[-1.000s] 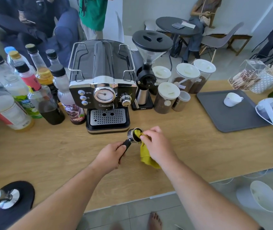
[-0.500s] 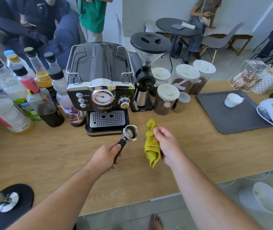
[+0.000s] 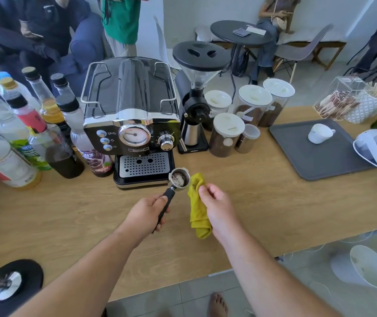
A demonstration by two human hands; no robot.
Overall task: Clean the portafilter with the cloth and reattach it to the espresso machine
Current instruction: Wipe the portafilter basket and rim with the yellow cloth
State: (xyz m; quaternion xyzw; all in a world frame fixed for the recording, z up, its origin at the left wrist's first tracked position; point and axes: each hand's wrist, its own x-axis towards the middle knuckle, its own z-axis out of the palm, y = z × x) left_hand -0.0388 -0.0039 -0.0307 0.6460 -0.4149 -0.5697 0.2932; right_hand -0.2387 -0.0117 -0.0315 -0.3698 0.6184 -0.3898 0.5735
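My left hand (image 3: 145, 212) grips the black handle of the portafilter (image 3: 179, 178), whose steel basket faces up with dark coffee residue inside, just in front of the espresso machine's (image 3: 131, 120) drip tray. My right hand (image 3: 217, 204) holds the yellow-green cloth (image 3: 198, 209), which hangs down from my fingers. The cloth's top edge touches the right rim of the basket. The black and chrome machine stands at the back of the wooden table (image 3: 263, 202).
Syrup bottles (image 3: 29, 133) crowd the left of the machine. A coffee grinder (image 3: 196, 99) and lidded bean jars (image 3: 227, 133) stand to its right, then a grey tray (image 3: 315, 156) with a white cup. A tamper on a black mat (image 3: 6, 282) lies front left. People sit behind.
One second ago the cloth was pressed into the basket. My right hand then pulled it out to the right, and now has brought it back against the basket's right rim.
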